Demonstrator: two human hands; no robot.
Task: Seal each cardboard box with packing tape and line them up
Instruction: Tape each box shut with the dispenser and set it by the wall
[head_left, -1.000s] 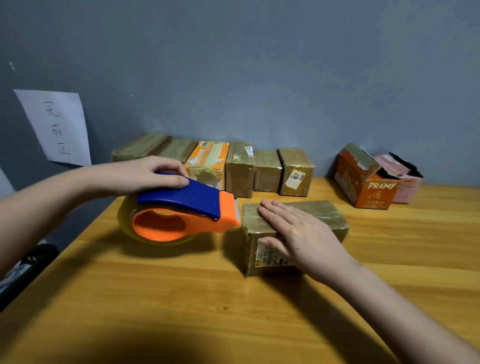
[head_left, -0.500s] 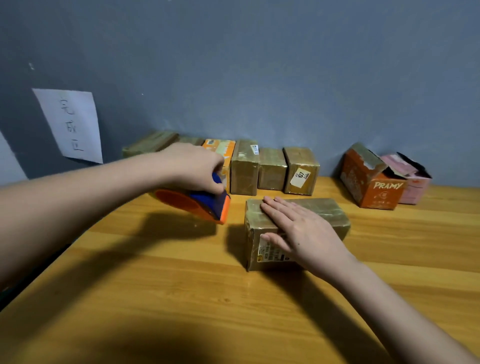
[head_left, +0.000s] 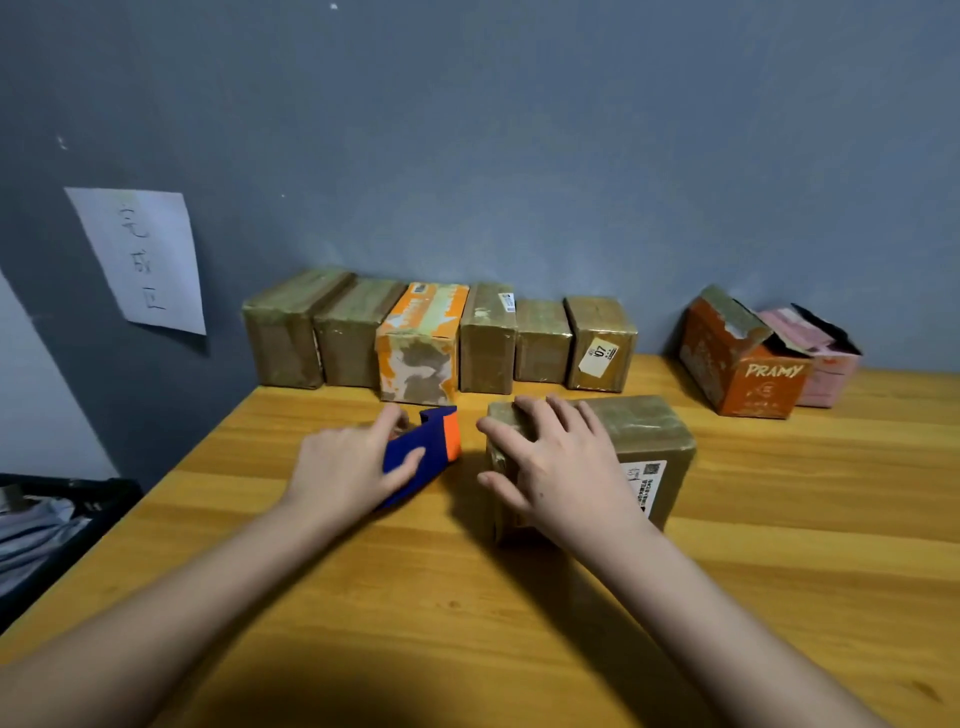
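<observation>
A taped brown cardboard box (head_left: 649, 439) with a white label lies on the wooden table (head_left: 779, 545) in front of me. My right hand (head_left: 558, 462) lies flat on its left end, fingers spread over the top and thumb down the near side. My left hand (head_left: 348, 467) grips the blue and orange tape dispenser (head_left: 431, 449), which sits low on the table just left of the box. A row of several taped boxes (head_left: 436, 338) stands against the grey wall.
An orange box marked PRAMY (head_left: 737, 358) and a pink box (head_left: 821, 358), both with open flaps, stand at the back right. A white paper sign (head_left: 145, 260) hangs on the wall at left. The table's left edge drops to dark clutter (head_left: 47, 519).
My left hand has brought the tape dispenser down from beside the box to the table top, closer to me. My right hand stays on the box.
</observation>
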